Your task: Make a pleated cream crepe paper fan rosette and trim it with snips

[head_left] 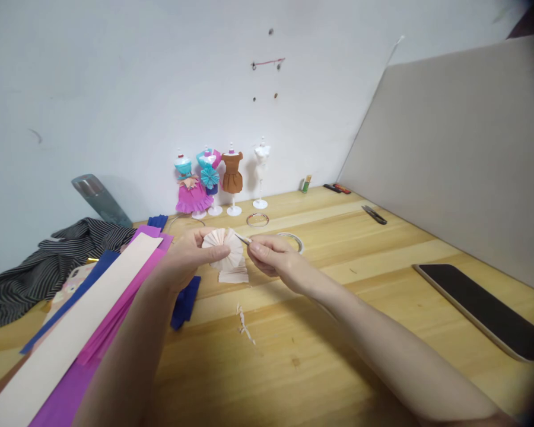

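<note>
A pale peach pleated paper rosette is pinched in my left hand, the thumb lying across its front. My right hand is closed around a thin pointed metal tool, which looks like tweezers. Its tip reaches the rosette's upper right edge; whether it grips the paper I cannot tell. Below the rosette lies a folded pleated peach strip on the wooden table. Small peach paper scraps are scattered nearer to me.
Crepe paper strips and a striped cloth cover the left side. Miniature dress forms stand by the wall, near a bottle. A tape roll, thread snips and a phone lie on the right.
</note>
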The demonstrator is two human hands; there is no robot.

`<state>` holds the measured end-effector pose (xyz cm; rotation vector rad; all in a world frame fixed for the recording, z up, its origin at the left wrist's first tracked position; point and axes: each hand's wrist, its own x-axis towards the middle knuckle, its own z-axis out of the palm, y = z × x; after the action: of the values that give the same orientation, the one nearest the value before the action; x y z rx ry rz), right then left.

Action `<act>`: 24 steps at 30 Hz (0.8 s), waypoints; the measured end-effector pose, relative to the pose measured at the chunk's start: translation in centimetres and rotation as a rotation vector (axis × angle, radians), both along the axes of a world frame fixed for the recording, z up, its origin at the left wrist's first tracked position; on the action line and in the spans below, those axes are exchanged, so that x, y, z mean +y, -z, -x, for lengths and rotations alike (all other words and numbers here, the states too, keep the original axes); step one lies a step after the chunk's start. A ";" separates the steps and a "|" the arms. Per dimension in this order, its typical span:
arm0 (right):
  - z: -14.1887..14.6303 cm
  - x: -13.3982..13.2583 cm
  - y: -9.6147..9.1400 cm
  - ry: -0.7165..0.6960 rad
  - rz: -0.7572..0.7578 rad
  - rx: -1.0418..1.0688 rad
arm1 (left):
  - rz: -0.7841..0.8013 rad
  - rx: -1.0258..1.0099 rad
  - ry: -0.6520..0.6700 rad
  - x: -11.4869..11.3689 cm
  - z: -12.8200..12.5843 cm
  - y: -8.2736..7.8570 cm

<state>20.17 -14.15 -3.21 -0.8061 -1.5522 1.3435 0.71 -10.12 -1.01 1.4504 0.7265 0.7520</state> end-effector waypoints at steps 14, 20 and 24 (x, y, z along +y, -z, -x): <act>0.1 -0.2 0.0 -0.084 0.218 0.132 | -0.012 -0.001 -0.044 -0.2 -0.1 -0.2; 0.3 -0.2 -0.1 -0.006 0.124 0.066 | -0.043 0.058 -0.079 -0.2 -0.1 0.1; 0.3 -0.2 0.0 0.002 0.103 0.049 | -0.067 0.109 -0.085 -0.3 -0.2 -0.1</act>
<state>19.88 -14.34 -3.18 -0.8314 -1.4539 1.4411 0.88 -10.46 -0.89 1.5382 0.8583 0.7730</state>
